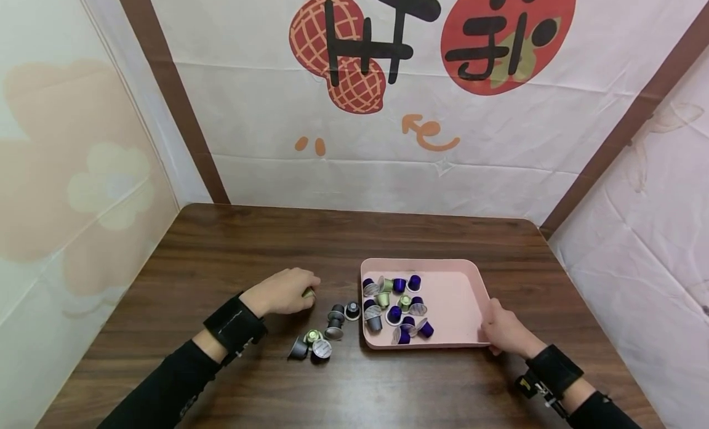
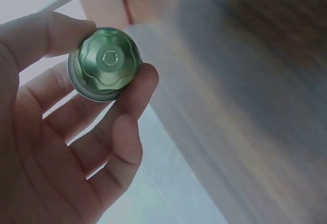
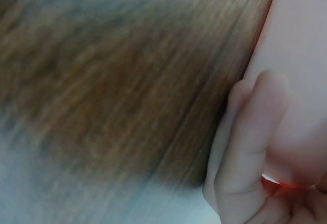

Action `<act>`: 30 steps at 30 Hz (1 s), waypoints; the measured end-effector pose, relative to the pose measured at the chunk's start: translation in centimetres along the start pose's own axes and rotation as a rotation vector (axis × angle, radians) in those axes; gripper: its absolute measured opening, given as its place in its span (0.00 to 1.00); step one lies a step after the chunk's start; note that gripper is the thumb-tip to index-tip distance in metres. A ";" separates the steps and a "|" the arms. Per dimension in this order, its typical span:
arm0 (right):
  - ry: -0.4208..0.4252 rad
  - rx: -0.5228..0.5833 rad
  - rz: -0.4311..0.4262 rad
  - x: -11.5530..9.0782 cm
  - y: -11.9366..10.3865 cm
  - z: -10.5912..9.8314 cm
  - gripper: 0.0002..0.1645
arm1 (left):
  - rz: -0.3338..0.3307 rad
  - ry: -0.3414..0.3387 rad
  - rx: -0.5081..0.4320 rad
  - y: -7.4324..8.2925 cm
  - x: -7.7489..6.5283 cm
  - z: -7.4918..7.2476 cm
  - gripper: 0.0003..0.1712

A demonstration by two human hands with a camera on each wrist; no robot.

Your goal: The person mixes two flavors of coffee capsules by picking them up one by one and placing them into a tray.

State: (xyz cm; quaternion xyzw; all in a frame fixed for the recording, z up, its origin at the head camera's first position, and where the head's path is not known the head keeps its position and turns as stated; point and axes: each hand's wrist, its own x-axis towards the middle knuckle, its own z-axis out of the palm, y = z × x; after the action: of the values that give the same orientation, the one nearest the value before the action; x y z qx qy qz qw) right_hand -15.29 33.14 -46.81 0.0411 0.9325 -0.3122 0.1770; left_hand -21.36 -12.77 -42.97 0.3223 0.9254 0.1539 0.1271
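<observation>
My left hand (image 1: 284,291) is over the table, left of the pink tray (image 1: 456,303). Between its thumb and fingers it pinches a green coffee capsule (image 2: 108,60), whose domed end faces the left wrist camera. At the tray's right end, my right hand (image 1: 508,328) grips the rim; in the right wrist view its fingers (image 3: 250,137) curl at the pink edge. Purple capsules (image 1: 425,328), green capsules (image 1: 383,300) and a grey capsule (image 1: 374,324) lie scattered in the tray's left half.
Left of the tray, several loose capsules lie on the wooden table (image 1: 266,232): dark grey ones (image 1: 299,349), a green one (image 1: 312,336) and one with its silver lid up (image 1: 322,349). A printed cloth (image 1: 249,109) hangs behind the table's far edge.
</observation>
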 end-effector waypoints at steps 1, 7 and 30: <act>0.004 0.000 0.001 0.0 0.0 0.0 0.22 | 0.002 0.003 0.002 0.2 0.2 -0.2 0.14; 0.014 -0.004 -0.009 0.0 0.0 0.2 0.20 | 0.081 0.031 0.024 1.6 1.9 -1.1 0.06; 0.030 0.004 -0.049 -0.1 0.1 0.1 0.13 | 0.283 -0.046 0.163 10.6 9.3 -3.1 0.05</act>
State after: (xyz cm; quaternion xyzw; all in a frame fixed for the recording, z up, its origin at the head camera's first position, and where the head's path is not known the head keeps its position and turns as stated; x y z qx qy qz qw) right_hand -15.19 33.16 -46.92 0.0233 0.9351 -0.3178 0.1549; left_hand -23.55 0.37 -37.46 0.4622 0.8769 0.0874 0.0989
